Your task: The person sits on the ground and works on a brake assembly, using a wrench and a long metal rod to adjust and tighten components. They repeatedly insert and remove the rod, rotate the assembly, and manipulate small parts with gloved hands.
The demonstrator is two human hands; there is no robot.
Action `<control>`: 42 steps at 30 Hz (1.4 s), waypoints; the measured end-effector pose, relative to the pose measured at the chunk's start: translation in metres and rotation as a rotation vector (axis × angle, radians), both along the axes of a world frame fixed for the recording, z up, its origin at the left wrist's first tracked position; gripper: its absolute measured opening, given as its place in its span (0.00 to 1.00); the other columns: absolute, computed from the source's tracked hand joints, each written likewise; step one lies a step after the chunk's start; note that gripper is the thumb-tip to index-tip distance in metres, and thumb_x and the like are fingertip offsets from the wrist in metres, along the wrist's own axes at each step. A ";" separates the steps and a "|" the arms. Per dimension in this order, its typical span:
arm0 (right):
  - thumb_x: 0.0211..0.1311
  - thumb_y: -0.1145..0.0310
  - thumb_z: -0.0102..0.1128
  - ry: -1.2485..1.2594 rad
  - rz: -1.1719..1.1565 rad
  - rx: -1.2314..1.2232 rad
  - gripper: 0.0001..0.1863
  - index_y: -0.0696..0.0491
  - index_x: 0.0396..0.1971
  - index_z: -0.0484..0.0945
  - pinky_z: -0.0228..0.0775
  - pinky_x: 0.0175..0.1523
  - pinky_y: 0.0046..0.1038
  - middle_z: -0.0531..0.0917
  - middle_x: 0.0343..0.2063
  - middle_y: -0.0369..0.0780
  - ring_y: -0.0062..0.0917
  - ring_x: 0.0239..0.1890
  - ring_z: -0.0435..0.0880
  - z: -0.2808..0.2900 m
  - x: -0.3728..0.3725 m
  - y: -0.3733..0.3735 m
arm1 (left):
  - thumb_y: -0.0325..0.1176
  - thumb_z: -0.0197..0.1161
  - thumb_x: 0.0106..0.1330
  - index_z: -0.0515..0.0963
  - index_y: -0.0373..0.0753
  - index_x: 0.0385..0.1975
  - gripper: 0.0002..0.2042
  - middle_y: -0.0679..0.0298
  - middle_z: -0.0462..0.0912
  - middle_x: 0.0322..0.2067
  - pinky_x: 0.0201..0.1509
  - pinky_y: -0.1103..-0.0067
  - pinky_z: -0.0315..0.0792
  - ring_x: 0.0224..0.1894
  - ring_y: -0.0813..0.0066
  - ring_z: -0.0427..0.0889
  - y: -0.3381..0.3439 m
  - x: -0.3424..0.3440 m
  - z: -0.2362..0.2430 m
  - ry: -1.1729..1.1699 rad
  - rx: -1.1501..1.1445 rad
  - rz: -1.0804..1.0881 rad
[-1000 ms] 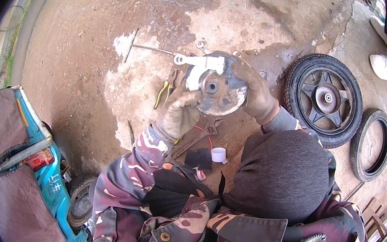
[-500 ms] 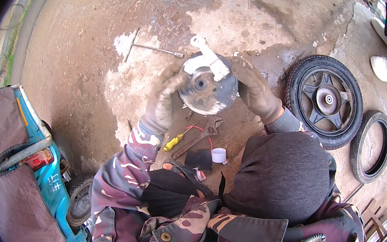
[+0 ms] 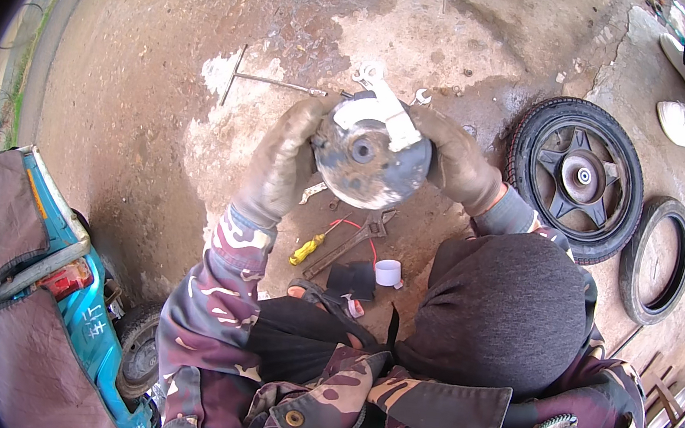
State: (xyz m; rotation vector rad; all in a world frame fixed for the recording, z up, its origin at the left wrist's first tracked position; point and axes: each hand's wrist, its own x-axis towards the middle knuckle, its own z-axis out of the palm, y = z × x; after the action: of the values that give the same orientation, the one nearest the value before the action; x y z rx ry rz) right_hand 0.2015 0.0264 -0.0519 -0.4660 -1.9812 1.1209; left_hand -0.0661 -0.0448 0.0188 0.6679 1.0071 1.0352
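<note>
Both my gloved hands hold a round, dark brake plate with a white-painted arm (image 3: 388,108) and a scuffed face (image 3: 366,169) above the ground. My left hand (image 3: 285,153) is closed on its left edge, blurred a little. At the right edge, my right hand (image 3: 459,165) grips it, thumb side up. A spanner end (image 3: 422,96) shows beyond the plate by my right hand; whether it is held I cannot tell. Below lie a yellow-handled screwdriver (image 3: 306,249) and an adjustable wrench (image 3: 356,240). A T-handle wrench (image 3: 278,82) lies beyond my left hand.
To the right are a spoked wheel with tyre (image 3: 571,176) and a loose tyre (image 3: 658,258). A blue vehicle (image 3: 94,328) stands at lower left. Near my feet are a white roll (image 3: 388,273) and a black square piece (image 3: 351,280). A person's shoe (image 3: 683,124) shows at far right.
The brake plate has shifted slightly right and toward me, with both hands still on it. My left hand has moved up a little along its edge. The tools on the ground lie as before.
</note>
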 end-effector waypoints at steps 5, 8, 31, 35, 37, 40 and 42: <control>0.63 0.81 0.73 0.027 0.171 -0.359 0.37 0.59 0.72 0.69 0.79 0.66 0.31 0.83 0.60 0.46 0.31 0.62 0.85 0.005 0.009 -0.003 | 0.70 0.63 0.70 0.72 0.33 0.68 0.44 0.49 0.83 0.57 0.66 0.64 0.77 0.61 0.62 0.82 0.008 -0.004 0.014 0.228 0.172 -0.004; 0.56 0.80 0.79 0.236 0.367 -1.221 0.42 0.58 0.73 0.70 0.79 0.68 0.33 0.81 0.63 0.46 0.30 0.64 0.83 0.006 -0.005 -0.005 | 0.73 0.62 0.67 0.69 0.32 0.71 0.48 0.47 0.81 0.62 0.70 0.61 0.74 0.64 0.61 0.81 0.008 0.001 0.016 0.238 0.332 -0.144; 0.86 0.45 0.39 -0.142 -0.013 0.033 0.32 0.59 0.61 0.81 0.76 0.68 0.40 0.85 0.59 0.52 0.45 0.62 0.85 0.004 -0.001 -0.013 | 0.73 0.54 0.73 0.73 0.24 0.63 0.47 0.44 0.82 0.55 0.65 0.71 0.78 0.57 0.61 0.84 0.004 0.021 -0.004 -0.186 -0.133 0.199; 0.86 0.46 0.38 -0.286 -0.204 -0.109 0.32 0.57 0.59 0.84 0.70 0.72 0.40 0.85 0.59 0.51 0.44 0.64 0.81 0.010 -0.005 -0.032 | 0.73 0.53 0.73 0.72 0.24 0.64 0.47 0.44 0.82 0.56 0.64 0.68 0.80 0.58 0.60 0.84 -0.001 0.034 -0.001 -0.209 -0.135 0.301; 0.86 0.45 0.37 -0.319 -0.275 -0.095 0.33 0.57 0.58 0.84 0.66 0.75 0.40 0.85 0.59 0.51 0.44 0.66 0.80 0.009 -0.002 -0.041 | 0.74 0.52 0.74 0.73 0.26 0.65 0.47 0.45 0.83 0.56 0.64 0.64 0.82 0.57 0.58 0.86 -0.004 0.037 0.004 -0.207 -0.067 0.290; 0.86 0.43 0.35 -0.279 -0.293 -0.176 0.35 0.57 0.58 0.85 0.61 0.77 0.40 0.85 0.59 0.50 0.44 0.67 0.78 0.003 0.000 -0.046 | 0.75 0.50 0.74 0.72 0.24 0.65 0.49 0.45 0.83 0.56 0.67 0.65 0.79 0.58 0.58 0.84 -0.008 0.041 0.010 -0.121 0.007 0.244; 0.86 0.42 0.34 -0.288 -0.296 -0.144 0.36 0.57 0.58 0.85 0.60 0.77 0.41 0.85 0.59 0.50 0.45 0.66 0.79 -0.002 0.001 -0.045 | 0.75 0.48 0.74 0.71 0.24 0.66 0.49 0.44 0.82 0.56 0.67 0.67 0.77 0.59 0.60 0.83 -0.012 0.045 0.010 -0.097 0.015 0.253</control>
State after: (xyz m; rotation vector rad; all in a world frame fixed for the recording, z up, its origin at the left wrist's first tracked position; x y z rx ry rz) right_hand 0.2021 -0.0184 -0.0539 -1.0111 -1.9940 1.0555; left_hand -0.0212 -0.0573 0.0284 0.5051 1.0165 1.2851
